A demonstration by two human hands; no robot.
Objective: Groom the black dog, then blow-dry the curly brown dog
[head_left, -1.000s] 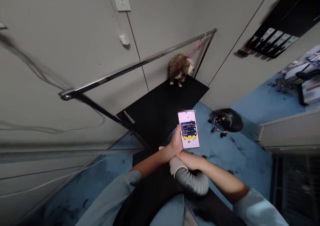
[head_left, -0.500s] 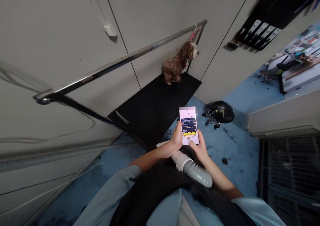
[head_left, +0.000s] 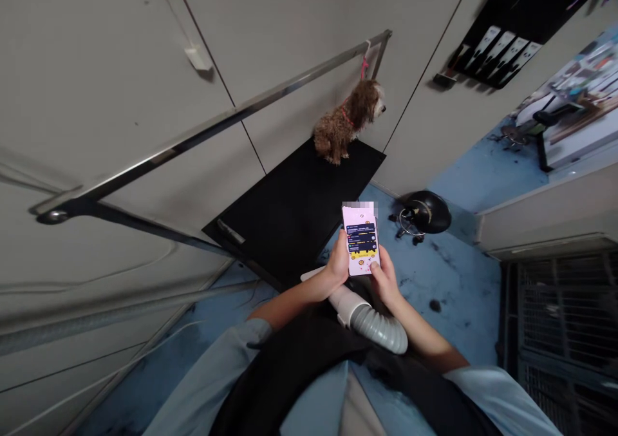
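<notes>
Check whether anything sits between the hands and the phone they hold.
Nothing visible does. The left hand grips the phone by its left edge, and the right hand holds its lower right corner with the thumb on the screen. The grey hose runs below both wrists, not between them and the phone.
</notes>
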